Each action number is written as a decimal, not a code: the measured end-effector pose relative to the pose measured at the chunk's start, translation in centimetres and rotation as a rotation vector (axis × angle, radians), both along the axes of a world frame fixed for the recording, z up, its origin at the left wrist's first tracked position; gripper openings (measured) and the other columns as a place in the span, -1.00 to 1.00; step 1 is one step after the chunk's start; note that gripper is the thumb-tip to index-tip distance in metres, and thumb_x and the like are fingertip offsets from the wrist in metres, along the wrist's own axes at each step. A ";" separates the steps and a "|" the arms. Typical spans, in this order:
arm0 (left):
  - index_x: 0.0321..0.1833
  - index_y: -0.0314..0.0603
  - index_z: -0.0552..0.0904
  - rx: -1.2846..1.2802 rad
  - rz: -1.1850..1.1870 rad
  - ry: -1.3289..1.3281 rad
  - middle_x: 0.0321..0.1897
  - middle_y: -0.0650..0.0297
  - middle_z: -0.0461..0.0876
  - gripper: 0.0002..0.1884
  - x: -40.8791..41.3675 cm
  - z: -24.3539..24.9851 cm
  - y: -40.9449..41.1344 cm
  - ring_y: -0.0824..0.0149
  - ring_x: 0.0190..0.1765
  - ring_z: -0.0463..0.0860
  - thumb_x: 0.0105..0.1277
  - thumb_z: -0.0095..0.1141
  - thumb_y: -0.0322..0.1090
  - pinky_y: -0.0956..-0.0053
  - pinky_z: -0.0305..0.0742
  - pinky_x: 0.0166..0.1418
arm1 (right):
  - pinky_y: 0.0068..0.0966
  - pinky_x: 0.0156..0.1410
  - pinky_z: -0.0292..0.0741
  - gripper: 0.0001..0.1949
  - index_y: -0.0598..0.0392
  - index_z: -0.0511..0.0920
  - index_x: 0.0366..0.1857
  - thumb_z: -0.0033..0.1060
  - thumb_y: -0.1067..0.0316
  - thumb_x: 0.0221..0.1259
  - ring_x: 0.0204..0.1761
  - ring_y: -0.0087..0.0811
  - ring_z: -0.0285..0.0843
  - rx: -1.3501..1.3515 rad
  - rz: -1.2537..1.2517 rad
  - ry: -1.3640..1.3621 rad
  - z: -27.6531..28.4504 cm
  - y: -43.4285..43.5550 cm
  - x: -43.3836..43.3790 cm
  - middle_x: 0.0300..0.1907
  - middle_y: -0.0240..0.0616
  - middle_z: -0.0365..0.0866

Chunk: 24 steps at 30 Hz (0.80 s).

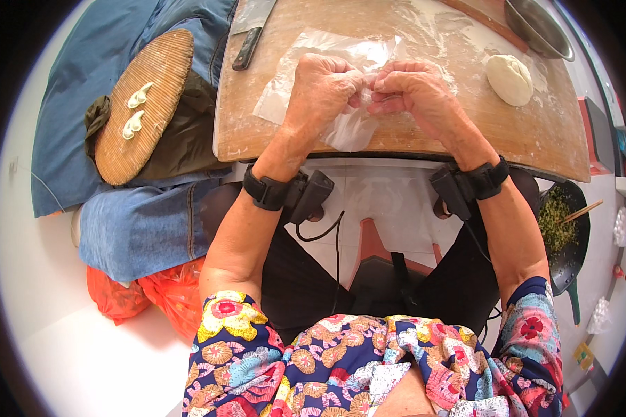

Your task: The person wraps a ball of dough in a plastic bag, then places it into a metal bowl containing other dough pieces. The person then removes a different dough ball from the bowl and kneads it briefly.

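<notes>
A thin, translucent plastic bag (350, 127) lies crumpled over the floured wooden board (448, 130). My left hand (326, 86) pinches the bag between curled fingers and thumb. Right beside it, my right hand (409, 88) grips the same film, the fingertips of both hands nearly meeting. What the fingers cover cannot be seen. A ball of dough (509, 80) rests at the board's right side. At the upper left lies a knife with a black handle (247, 48). Two small shaped dough pieces (140, 96) sit on an oval ridged tray (159, 68) left of the board.
A metal bowl (540, 28) and a wooden rod (488, 22) are at the board's upper right. Low on the right stands a wok (568, 234) of chopped green filling with chopsticks (581, 211). Denim cloth (141, 224) and red plastic bags (175, 292) are at the left. Cables hang from both wrist devices.
</notes>
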<state>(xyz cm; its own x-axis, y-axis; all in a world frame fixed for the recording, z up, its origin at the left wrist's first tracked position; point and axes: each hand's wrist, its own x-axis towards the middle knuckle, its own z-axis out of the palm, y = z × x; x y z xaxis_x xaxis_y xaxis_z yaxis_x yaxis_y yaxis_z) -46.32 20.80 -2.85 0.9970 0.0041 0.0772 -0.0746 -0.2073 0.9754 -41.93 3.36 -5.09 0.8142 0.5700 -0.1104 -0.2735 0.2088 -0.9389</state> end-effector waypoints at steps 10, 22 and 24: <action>-0.44 -0.34 0.69 -0.056 -0.045 0.073 -0.61 0.24 0.64 -0.84 0.1 0.1 0.6 0.52 -0.57 0.56 0.24 0.15 -0.41 0.68 0.43 -0.49 | -0.51 -0.13 0.67 -0.84 0.24 0.64 -0.31 0.22 0.35 0.20 -0.32 -0.42 0.65 -0.049 0.009 -0.028 0.1 0.0 0.0 -0.35 -0.23 0.63; -0.49 -0.39 0.67 -0.089 -0.013 0.058 -0.62 0.24 0.63 -0.85 0.0 0.1 0.2 0.54 -0.58 0.58 0.20 0.15 -0.48 0.69 0.44 -0.54 | -0.48 -0.17 0.69 -0.85 0.27 0.64 -0.37 0.19 0.39 0.19 -0.34 -0.42 0.65 -0.041 0.015 -0.041 -0.2 -0.1 0.1 -0.38 -0.20 0.64; -0.49 -0.41 0.67 -0.088 -0.011 0.062 -0.62 0.22 0.63 -0.86 0.1 0.1 0.3 0.54 -0.58 0.58 0.19 0.14 -0.48 0.69 0.45 -0.53 | -0.48 -0.17 0.69 -0.86 0.28 0.64 -0.39 0.18 0.40 0.18 -0.34 -0.41 0.66 -0.034 0.016 -0.037 -0.2 -0.1 0.2 -0.39 -0.20 0.64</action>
